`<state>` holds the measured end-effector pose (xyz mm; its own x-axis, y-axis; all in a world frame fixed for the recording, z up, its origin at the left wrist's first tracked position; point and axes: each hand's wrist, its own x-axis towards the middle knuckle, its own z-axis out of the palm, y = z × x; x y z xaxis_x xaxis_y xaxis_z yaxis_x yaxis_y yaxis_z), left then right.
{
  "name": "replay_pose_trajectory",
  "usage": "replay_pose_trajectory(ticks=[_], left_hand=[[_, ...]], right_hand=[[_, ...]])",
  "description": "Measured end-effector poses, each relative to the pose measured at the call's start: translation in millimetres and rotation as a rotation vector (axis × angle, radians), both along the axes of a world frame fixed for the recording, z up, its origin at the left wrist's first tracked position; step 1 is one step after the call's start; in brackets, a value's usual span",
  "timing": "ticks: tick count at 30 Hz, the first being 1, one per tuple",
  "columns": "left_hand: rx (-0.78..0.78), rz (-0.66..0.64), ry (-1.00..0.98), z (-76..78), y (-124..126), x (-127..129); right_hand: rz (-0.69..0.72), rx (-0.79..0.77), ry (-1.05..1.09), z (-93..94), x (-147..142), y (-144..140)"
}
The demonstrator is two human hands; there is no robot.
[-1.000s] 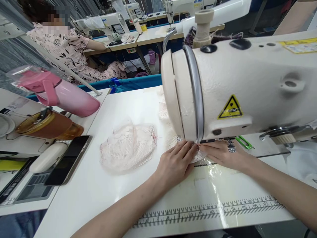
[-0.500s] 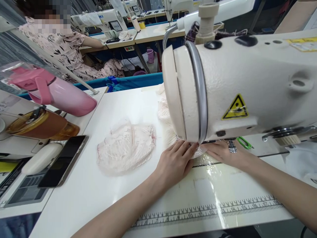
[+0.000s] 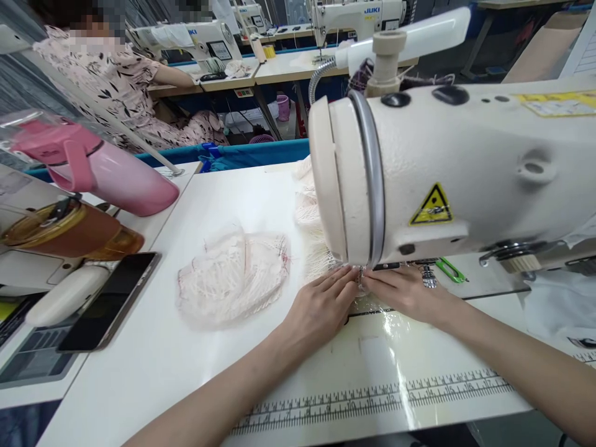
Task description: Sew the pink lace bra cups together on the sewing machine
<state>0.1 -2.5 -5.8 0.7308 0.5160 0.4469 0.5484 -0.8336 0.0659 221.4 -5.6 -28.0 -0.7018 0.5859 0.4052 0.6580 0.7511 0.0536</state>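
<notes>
Pale lace fabric (image 3: 310,211) runs under the head of a white sewing machine (image 3: 465,174). My left hand (image 3: 323,301) lies on its near edge, fingers stretched forward and close together. From the other side, my right hand (image 3: 403,290) reaches in with straight fingers, its tips at the fabric beside the needle area. The fingertips of both hands nearly meet. The machine head hides the needle and part of the cloth. A second gathered lace piece (image 3: 235,276) lies on the table to the left. Green thread snips (image 3: 451,270) rest just beyond my right wrist.
Left of the table are a phone (image 3: 112,301), a pink bottle (image 3: 116,167) and an amber cup (image 3: 79,230). A printed ruler (image 3: 372,400) follows the front edge. White cloth (image 3: 559,310) lies at right. Another person (image 3: 107,87) sits beyond the blue cloth trough (image 3: 261,151).
My right hand has moved left, closer to my left hand, and its fingers lie on the fabric. My left hand has shifted slightly left. The view has tilted a little.
</notes>
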Motion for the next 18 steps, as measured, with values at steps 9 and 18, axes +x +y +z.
replay_pose_trajectory(ticks=[9,18], left_hand=[[0.072,-0.028,-0.101,1.7,-3.1,2.4],[-0.074,0.005,-0.046,1.2,-1.1,-2.0]], right_hand=[[0.012,0.085,0.004,-2.5,-3.1,-1.8],[0.013,-0.057,0.126,5.2,-7.6,-3.4]])
